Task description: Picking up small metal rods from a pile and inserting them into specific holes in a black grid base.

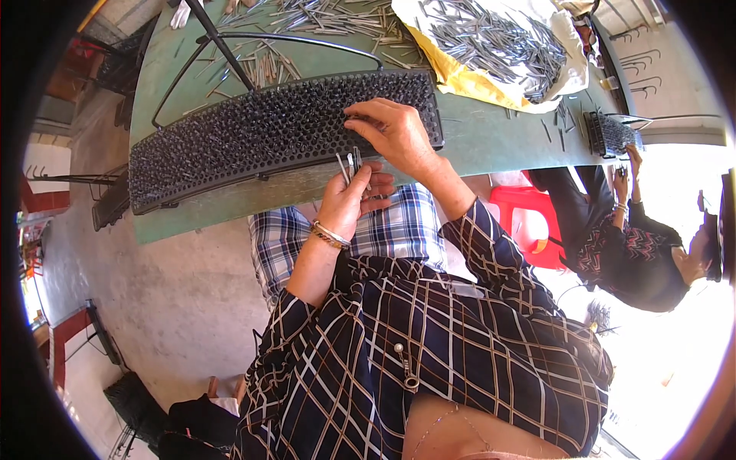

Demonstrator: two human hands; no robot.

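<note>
A long black rack (253, 126) full of small round holes lies along the near edge of the green table. Small dark pieces fill much of it, while bare holes show near its right end. My right hand (402, 138) is over that right end, thumb and fingers pinched together at the rack's surface. Whatever sits between those fingertips is hidden. Just below the rack's front edge, my left hand (343, 201) is closed around several thin metal rods (350, 163), whose ends stick up past the thumb.
Loose metal rods (322, 19) are strewn at the table's back, with a heap of them (498, 54) on a yellow-and-white sack (452, 77). A black bent-rod frame (230, 57) rises behind my rack. At right, a co-worker (644, 245) handles another rack (606, 134) near a red stool (525, 222).
</note>
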